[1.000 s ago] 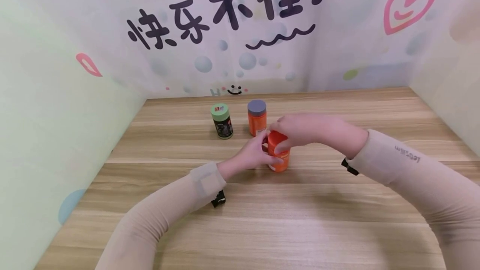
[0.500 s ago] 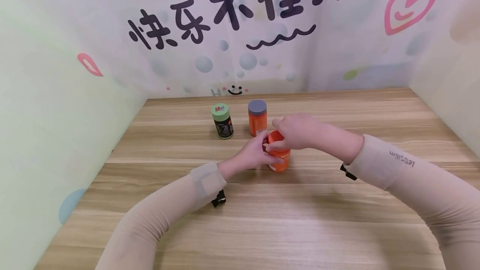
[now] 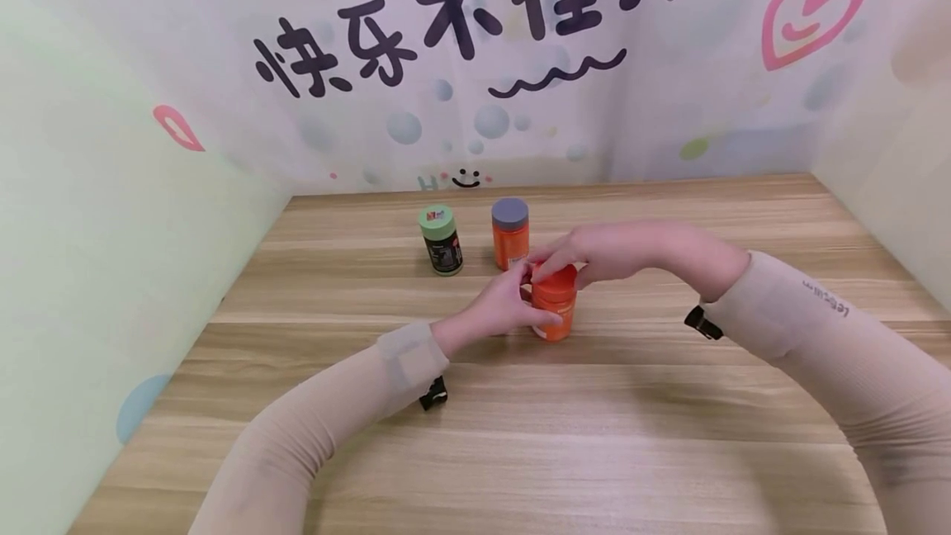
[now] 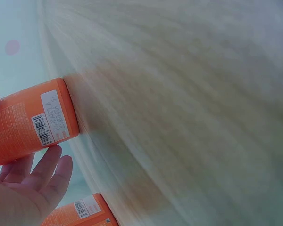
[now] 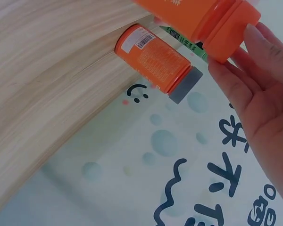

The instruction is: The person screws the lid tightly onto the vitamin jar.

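Observation:
An orange jar (image 3: pixel 559 320) with a matching orange lid (image 3: pixel 557 281) stands upright on the wooden table. My left hand (image 3: pixel 501 304) holds the jar's body from the left, its thumb in front; in the left wrist view the label and barcode of the jar (image 4: pixel 28 122) face the camera. From above, my right hand (image 3: pixel 620 253) grips the lid by its edge. In the right wrist view, thumb and fingers lie on opposite sides of the lid (image 5: pixel 231 33), which sits on the jar's neck.
Just behind the held jar stands another orange jar with a grey lid (image 3: pixel 510 234). Left of that is a black jar with a green lid (image 3: pixel 441 242). A printed cloth (image 3: pixel 357 139) hangs along the table's back edge, and pale walls rise at both sides.
My right hand shifted its hold on the lid, turning at the wrist and back, with fingers now spread across its top and edge. The left hand and jar have stayed put.

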The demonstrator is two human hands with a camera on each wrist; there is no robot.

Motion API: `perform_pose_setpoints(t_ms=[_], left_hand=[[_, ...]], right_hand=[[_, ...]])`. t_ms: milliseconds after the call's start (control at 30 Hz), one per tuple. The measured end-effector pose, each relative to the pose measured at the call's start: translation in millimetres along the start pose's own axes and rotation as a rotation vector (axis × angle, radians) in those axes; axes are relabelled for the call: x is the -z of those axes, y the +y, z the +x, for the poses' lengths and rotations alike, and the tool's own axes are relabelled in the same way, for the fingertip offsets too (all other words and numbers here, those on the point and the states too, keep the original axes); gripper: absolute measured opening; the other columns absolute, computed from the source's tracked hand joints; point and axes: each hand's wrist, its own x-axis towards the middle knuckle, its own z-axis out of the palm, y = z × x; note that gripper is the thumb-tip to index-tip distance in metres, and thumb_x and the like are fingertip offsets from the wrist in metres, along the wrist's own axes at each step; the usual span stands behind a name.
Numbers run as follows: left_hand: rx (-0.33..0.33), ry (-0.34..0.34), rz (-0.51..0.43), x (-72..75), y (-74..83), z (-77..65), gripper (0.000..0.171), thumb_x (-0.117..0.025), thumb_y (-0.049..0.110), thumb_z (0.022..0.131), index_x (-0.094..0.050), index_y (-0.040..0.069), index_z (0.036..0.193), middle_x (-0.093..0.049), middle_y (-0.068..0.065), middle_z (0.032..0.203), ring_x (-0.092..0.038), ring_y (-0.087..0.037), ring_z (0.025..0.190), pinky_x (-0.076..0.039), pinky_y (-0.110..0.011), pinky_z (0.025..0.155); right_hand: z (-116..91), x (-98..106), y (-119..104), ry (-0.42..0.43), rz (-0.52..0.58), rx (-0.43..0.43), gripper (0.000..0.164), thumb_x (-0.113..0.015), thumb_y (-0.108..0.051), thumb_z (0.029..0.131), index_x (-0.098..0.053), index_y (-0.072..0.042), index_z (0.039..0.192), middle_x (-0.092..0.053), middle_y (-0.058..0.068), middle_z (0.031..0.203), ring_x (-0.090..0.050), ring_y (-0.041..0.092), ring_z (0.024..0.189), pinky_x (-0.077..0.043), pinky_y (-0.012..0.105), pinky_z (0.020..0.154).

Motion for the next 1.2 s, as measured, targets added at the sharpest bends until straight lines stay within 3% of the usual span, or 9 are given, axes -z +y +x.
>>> perform_pose_setpoints(t_ms=[300,567,700,900,1000,1100,1200], left_hand=[[0.003,-0.002,-0.005,0.6,0.1,0.3,0.067,-0.078,0.024,0.073,-0.04,0.014,0.126,-0.054,-0.001,0.121,-0.054,-0.016,0.105,-0.048,-0.026,0.085],[-0.004,-0.004,-0.021,0.5,0.1,0.2,0.066,-0.078,0.021,0.073,-0.04,0.013,0.127,-0.053,-0.001,0.122,-0.054,-0.016,0.106,-0.049,-0.026,0.084],[-0.005,-0.004,-0.003,1.1,0.2,0.1,0.065,-0.077,0.021,0.073,-0.041,0.014,0.126,-0.053,0.0,0.124,-0.053,-0.015,0.11,-0.048,-0.026,0.087],[-0.008,-0.004,-0.017,1.3,-0.1,-0.3,0.059,-0.077,0.021,0.073,-0.043,0.014,0.121,-0.055,0.0,0.12,-0.054,-0.014,0.106,-0.049,-0.024,0.084],[-0.005,-0.005,-0.013,1.9,4.5,-2.9,0.058,-0.077,0.019,0.074,-0.043,0.012,0.12,-0.056,-0.001,0.119,-0.055,-0.015,0.104,-0.049,-0.023,0.082],[-0.003,-0.009,-0.014,1.9,5.0,-2.9,0.059,-0.077,0.02,0.074,-0.043,0.012,0.121,-0.055,-0.001,0.119,-0.055,-0.015,0.104,-0.049,-0.024,0.082],[-0.004,-0.007,-0.008,0.6,1.0,-0.5,0.062,-0.077,0.022,0.074,-0.042,0.012,0.124,-0.054,0.0,0.119,-0.054,-0.015,0.104,-0.049,-0.024,0.082]], right_hand=[[2,-3,-2,0.031,-0.028,-0.012,0.044,-0.062,0.006,0.081,-0.057,-0.006,0.123,-0.05,0.016,0.131,-0.049,0.033,0.118,-0.046,0.04,0.091],[6,-6,-12,0.073,-0.123,-0.168,0.039,-0.068,-0.016,0.082,-0.058,-0.006,0.118,-0.056,0.004,0.095,-0.054,0.018,0.085,-0.049,0.028,0.073],[10,-10,-13,0.119,-0.168,-0.24,0.039,-0.069,-0.027,0.081,-0.059,-0.007,0.113,-0.056,0.003,0.091,-0.053,0.016,0.081,-0.049,0.027,0.068],[18,-16,-15,0.159,-0.182,-0.381,0.034,-0.066,-0.04,0.08,-0.057,-0.008,0.089,-0.055,0.001,0.074,-0.052,0.014,0.065,-0.045,0.024,0.056],[19,-18,-17,0.182,-0.217,-0.411,0.036,-0.064,-0.044,0.08,-0.052,-0.01,0.08,-0.052,0.001,0.066,-0.049,0.014,0.058,-0.04,0.023,0.05],[17,-19,-17,0.182,-0.221,-0.404,0.04,-0.065,-0.045,0.08,-0.056,-0.007,0.089,-0.056,0.002,0.073,-0.052,0.015,0.064,-0.043,0.024,0.054],[11,-16,-13,0.152,-0.164,-0.291,0.046,-0.071,-0.033,0.079,-0.056,-0.005,0.113,-0.06,0.005,0.098,-0.056,0.018,0.085,-0.049,0.029,0.069]])
